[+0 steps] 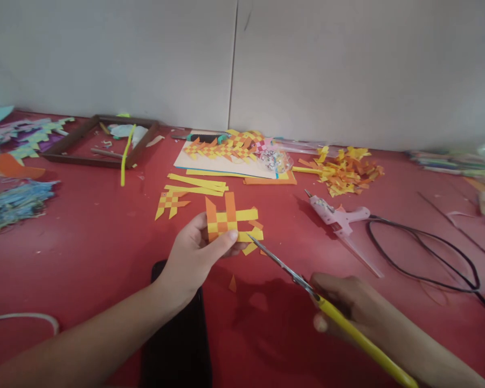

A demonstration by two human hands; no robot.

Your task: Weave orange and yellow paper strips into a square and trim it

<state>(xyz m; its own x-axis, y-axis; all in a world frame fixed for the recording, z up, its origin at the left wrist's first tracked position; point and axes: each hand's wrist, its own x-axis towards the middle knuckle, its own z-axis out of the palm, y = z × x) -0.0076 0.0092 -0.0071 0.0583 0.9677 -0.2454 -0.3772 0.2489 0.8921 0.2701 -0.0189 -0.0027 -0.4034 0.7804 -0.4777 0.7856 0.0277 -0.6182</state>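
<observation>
My left hand (202,242) pinches a woven paper piece (223,225) of orange and yellow strips, thumb on its front. Loose strip ends stick out at its top and right. In my right hand (343,302) is a pair of scissors (295,277) with yellow handles. The tips point up-left and lie close to the lower yellow strip; I cannot tell whether they touch it. A similar woven paper fish (170,203) lies on the red table behind my left hand, beside several yellow paper strips (198,185). Orange and yellow offcuts show just beyond and below the held piece.
A pink glue gun (335,213) with a black cord (424,231) lies at the right. Behind are a paper-scrap heap (347,170), woven pieces (222,151) on a cream sheet (184,159) and a brown frame (75,160). A black phone-like object (178,345) is under my left forearm.
</observation>
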